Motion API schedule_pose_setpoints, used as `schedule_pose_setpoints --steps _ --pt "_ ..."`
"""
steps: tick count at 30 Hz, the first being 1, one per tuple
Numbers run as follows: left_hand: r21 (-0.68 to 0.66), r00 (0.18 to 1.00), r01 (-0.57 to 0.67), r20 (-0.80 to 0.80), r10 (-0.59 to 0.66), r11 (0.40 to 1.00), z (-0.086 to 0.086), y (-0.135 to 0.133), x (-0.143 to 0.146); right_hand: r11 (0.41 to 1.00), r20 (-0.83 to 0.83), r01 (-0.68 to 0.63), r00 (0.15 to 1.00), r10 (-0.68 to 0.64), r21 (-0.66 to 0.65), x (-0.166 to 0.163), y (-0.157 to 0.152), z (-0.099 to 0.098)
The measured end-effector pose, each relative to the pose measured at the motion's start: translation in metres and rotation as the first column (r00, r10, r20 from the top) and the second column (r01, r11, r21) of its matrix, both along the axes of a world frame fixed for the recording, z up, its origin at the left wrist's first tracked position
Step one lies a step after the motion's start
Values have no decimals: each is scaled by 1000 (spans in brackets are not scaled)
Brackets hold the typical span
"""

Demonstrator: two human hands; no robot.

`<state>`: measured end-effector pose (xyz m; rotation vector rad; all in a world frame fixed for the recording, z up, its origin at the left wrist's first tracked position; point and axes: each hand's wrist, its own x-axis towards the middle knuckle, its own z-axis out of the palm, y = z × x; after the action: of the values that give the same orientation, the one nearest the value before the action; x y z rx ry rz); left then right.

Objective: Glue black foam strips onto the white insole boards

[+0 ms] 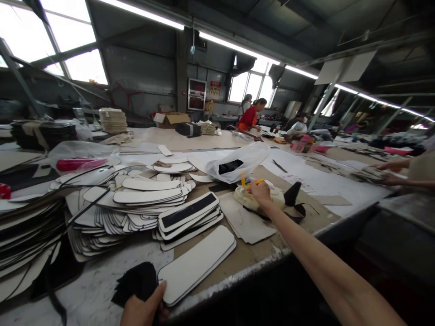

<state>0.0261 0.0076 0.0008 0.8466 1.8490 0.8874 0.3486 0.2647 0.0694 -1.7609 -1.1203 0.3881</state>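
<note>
My left hand is at the front edge of the table, closed on a fan of thin black fabric pieces. Its thumb lies against the near end of a white rounded panel, which rests on another. Farther right, my right hand grips a yellow-handled brush over a cream, glue-crusted container; the brush's tip is hidden. Left of that container is a stack of white panels, the top one bearing a black strip.
Large piles of white panels cover the table's left side. Behind my right hand is a clear plastic bag with black pieces inside. Grey sheets lie beside the container. At right, a co-worker's hands hold flat pieces; a person in red stands farther back.
</note>
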Motion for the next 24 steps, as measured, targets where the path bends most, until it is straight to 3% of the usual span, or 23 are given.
schedule_pose_setpoints --steps 6,9,12,14,16,21,24 --pt "-6 978 -67 197 67 998 2 -3 0 997 -198 -45 979 55 55 12 -45 11" --pt "23 970 -51 238 44 998 3 -5 -3 978 -290 -197 934 210 73 -7 -94 17" --pt "24 965 -26 262 19 999 4 -5 -4 816 -489 -566 681 545 121 -50 -150 14" --pt "15 963 -10 269 5 1000 5 -5 -4 678 -539 -727 531 654 107 -85 -178 7" --pt "14 964 5 265 -8 1000 6 -4 -4 602 -567 -790 446 693 115 -115 -192 -1" --pt "12 967 24 252 -26 1000 7 -4 -5 544 -621 -834 380 685 90 -148 -192 -21" --pt "6 970 33 241 -34 999 6 -3 -5 541 -602 -840 416 682 32 -148 -186 -29"
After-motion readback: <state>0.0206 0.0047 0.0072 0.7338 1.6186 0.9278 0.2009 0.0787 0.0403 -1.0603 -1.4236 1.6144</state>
